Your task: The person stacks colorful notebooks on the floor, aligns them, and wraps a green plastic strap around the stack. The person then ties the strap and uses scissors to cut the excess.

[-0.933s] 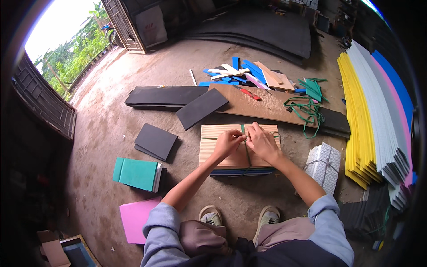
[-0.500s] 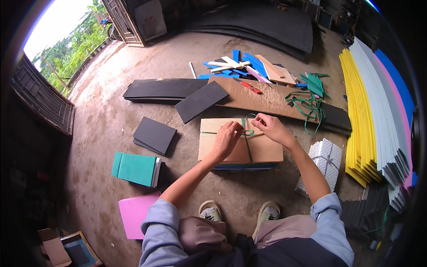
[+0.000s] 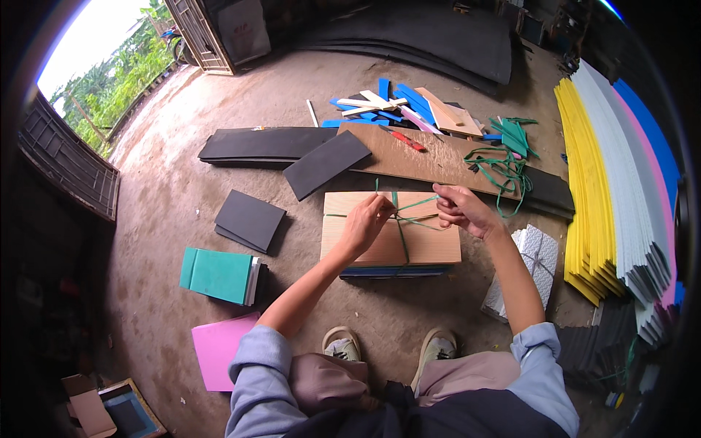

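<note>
A stack of sheets [image 3: 365,248] with a peach ribbed top stands on the floor before my feet, blue and dark layers showing at its front edge. Green twine [image 3: 404,241] crosses its top both ways and meets in a knot near the middle. My left hand [image 3: 371,223] is closed in a pinch on the twine just left of the knot; a loose end sticks up behind its fingers. To the right, my right hand [image 3: 467,210] is closed on another length of the twine, drawn out taut from the knot and slightly raised.
Beyond the stack lies a brown board [image 3: 438,155] with a red cutter [image 3: 409,141] and tangled green twine. Black sheets [image 3: 252,219], a green block [image 3: 215,275] and pink sheets [image 3: 223,354] sit at left. At right are a tied white bundle [image 3: 537,266] and tall yellow sheets [image 3: 588,197].
My right hand has moved right and away from the knot, pulling the twine out straight. My left hand has shifted slightly left, and the loop at the knot looks drawn smaller.
</note>
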The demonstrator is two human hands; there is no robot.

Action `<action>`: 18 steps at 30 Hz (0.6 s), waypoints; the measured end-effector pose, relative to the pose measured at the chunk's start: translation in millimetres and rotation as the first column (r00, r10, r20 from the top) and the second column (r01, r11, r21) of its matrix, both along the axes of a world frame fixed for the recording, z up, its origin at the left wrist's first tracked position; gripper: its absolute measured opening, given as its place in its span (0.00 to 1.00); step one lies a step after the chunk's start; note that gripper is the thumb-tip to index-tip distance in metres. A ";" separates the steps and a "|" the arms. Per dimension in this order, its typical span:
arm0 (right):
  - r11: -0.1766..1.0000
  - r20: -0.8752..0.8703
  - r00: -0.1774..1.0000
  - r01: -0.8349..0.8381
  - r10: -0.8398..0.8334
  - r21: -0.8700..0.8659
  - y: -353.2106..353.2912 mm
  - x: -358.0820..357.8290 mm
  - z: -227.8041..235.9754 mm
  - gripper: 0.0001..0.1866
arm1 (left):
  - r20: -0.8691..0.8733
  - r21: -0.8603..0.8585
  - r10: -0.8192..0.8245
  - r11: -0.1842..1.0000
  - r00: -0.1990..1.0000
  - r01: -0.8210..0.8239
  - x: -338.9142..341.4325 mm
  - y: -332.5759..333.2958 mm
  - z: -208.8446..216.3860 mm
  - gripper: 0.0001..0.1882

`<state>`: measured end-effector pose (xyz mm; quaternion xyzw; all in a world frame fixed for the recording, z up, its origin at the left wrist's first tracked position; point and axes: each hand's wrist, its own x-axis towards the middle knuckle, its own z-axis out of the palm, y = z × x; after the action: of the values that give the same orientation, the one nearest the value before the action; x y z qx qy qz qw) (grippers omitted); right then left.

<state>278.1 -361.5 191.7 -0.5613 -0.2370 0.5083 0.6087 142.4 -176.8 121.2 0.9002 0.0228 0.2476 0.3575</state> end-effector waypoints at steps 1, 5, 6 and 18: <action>0.998 0.037 0.999 -0.022 0.025 -0.058 -3.9 5.1 8.7 0.17 | -0.009 -0.016 0.001 1.000 1.000 -0.001 -1.2 5.1 0.6 0.05; 0.912 0.083 0.925 0.345 -0.370 0.222 -2.0 3.6 12.9 0.12 | -0.094 -0.105 -0.086 0.992 0.992 0.076 2.0 5.7 1.1 0.05; 0.877 -0.037 0.920 0.384 -0.390 0.289 1.7 -2.1 11.8 0.11 | -0.133 -0.090 -0.092 0.993 0.987 0.081 3.1 2.4 4.8 0.06; 0.949 0.658 0.684 0.227 -0.315 0.218 7.1 -8.6 7.4 0.17 | -0.153 0.064 0.132 0.990 0.979 -0.124 20.9 -5.0 8.0 0.21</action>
<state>269.5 -354.4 199.1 -0.7002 -0.3887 0.1543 0.5787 163.3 -181.8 129.3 0.9230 0.1020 0.1990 0.3132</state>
